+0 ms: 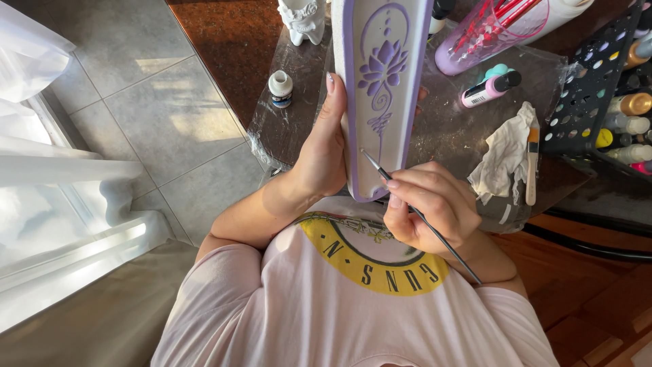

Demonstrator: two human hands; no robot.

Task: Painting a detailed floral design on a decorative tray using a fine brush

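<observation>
From the head camera I see the left hand (324, 153) wrapped around the left edge of a long white plaque (382, 88) that runs from top centre down to mid-frame, thumb lying up along its side, fingers hidden behind it. The right hand (435, 204), just right of centre, pinches a thin brush (421, 217) between thumb and fingertips, its tip touching the plaque's lower stem line. I judge the painting well along: the rim, the arch outline, the dots, the lotus and the spiral below it already carry purple, while the inner field is bare white and the thin stem near the bottom looks only partly filled. At upper left of the plaque stands a small paint bottle (280, 89); at right lie a crumpled rag (506, 153), a flat brush (532, 166) and a paint rack (604, 88).
</observation>
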